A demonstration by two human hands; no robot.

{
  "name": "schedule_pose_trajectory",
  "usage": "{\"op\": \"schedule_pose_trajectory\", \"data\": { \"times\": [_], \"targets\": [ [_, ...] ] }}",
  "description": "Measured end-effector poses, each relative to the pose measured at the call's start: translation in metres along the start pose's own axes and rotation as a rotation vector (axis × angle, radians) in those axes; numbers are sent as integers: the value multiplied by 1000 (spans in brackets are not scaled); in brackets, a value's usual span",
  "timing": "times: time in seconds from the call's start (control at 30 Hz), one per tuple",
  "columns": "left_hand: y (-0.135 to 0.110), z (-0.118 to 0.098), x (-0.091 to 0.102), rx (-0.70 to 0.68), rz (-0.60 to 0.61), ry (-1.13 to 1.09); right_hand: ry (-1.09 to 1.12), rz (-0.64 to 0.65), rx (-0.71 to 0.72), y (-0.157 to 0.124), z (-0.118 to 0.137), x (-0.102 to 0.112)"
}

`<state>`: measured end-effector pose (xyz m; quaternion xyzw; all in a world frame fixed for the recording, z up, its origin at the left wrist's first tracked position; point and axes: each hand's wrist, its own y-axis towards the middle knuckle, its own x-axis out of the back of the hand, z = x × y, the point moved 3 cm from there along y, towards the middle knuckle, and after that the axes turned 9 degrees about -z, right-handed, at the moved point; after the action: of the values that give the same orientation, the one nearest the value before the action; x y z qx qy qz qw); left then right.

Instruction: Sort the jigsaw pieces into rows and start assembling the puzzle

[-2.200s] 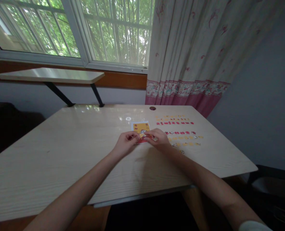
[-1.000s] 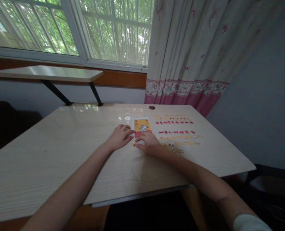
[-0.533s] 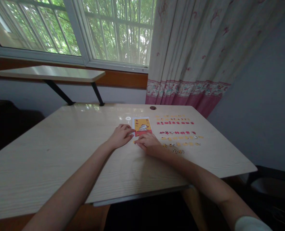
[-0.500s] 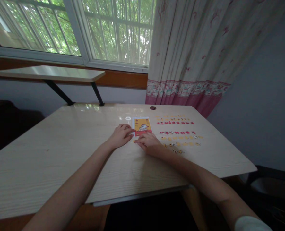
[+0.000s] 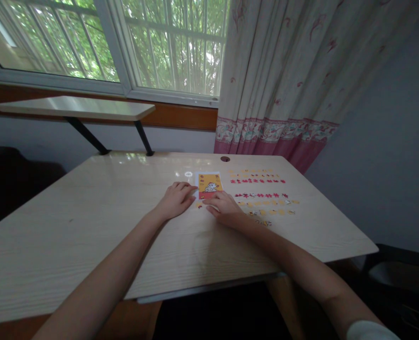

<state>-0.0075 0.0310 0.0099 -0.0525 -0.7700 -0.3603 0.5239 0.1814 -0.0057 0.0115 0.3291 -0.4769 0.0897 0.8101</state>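
Left forearm (image 5: pixel 113 269): bare, slanting in from lower left, wrist low over the desk (image 5: pixel 89 245).
Left hand (image 5: pixel 177 199): palm down, fingers close together and lightly bent, thumb apart; fingertips at the card's left edge, contact uncertain.
Right forearm (image 5: pixel 287 255): bare below a pale sleeve (image 5: pixel 367 329), slanting in from lower right.
Right hand (image 5: pixel 225 206): palm down, fingers reaching left over the card's near edge; thumb apart from forefinger, nothing visible pinched.
Picture card (image 5: pixel 209 182): one, flat, between and beyond the hands; rectangular, pale border, orange over red, white cartoon animal.
Loose piece (image 5: pixel 199 206): one clearly seen, small, yellow with dark mark, on the desk just before the card.
Piece rows (image 5: pixel 262 181): seven, right of card; two red, the others mostly yellow; knobbly outlines; individual pieces too small to count.
Desktop: pale wood grain, one round hole (image 5: pixel 225 159).
Shelf (image 5: pixel 78 107): one, pale top, two black legs showing.
Curtain (image 5: pixel 269 71): pleated cloth, pink hem.
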Motion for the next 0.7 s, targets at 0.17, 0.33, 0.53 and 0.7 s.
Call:
{"op": "schedule_pose_trajectory", "data": {
  "times": [0.17, 0.33, 0.53, 0.7],
  "targets": [
    [-4, -7, 1, -8, 12, 2, 3, 4, -3, -6, -4, 6],
    [-5, -14, 1, -16, 27, -4, -12, 38, 15, -7, -1, 1],
    [-5, -11, 2, -14, 20, -18, -44, 82, 28, -6, 5, 0],
    [-5, -10, 2, -13, 10, -24, -38, 83, 14, -7, 4, -1]
  ]
}}
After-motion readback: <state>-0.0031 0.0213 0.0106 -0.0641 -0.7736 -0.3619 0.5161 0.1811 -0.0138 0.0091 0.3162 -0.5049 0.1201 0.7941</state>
